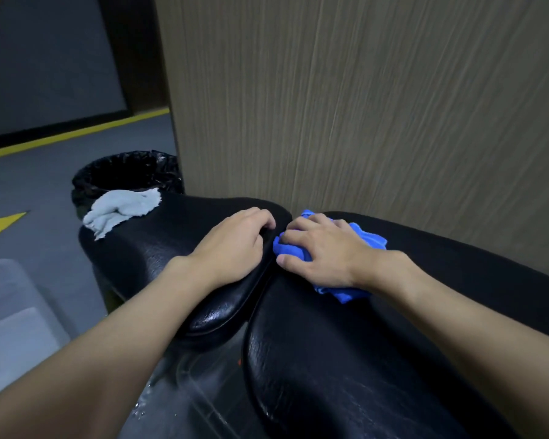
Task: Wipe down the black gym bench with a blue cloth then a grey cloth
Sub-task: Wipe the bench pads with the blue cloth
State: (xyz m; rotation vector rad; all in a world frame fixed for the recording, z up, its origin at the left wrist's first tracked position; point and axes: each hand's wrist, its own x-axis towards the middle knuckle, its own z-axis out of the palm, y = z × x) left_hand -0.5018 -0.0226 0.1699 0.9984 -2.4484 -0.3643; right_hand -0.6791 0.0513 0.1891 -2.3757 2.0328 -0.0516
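Pressing down on the blue cloth (370,239), the right hand (324,251) has it pinned to the right-hand pad of the black gym bench (330,359), and those fingers (301,231) are spread apart and laid over the bunched fabric, not wrapped around it. Blue folds poke out beyond the fingertips on the far side, more spills out past the little-finger side, and another bunch shows under the wrist. The thumb lies at the cloth's near-left edge, right by the gap between the two pads. Over on the other pad, the left hand (235,245) sits palm down, its fingers (260,217) close together and curled over the rounded end of that pad, clamped on the edge just across the gap from the right fingertips. The two hands are near each other but not touching. The grey cloth (121,207) lies crumpled at the far-left end of the left pad, well apart from the left fingers, with nobody touching it. Just beyond that cloth stands a bin (124,172) lined with a black bag. A wood-grain wall panel (362,106) rises right behind the bench, past both sets of fingertips. Low on the left, a translucent plastic container (13,312) sits on the grey floor (29,191), which carries yellow markings.
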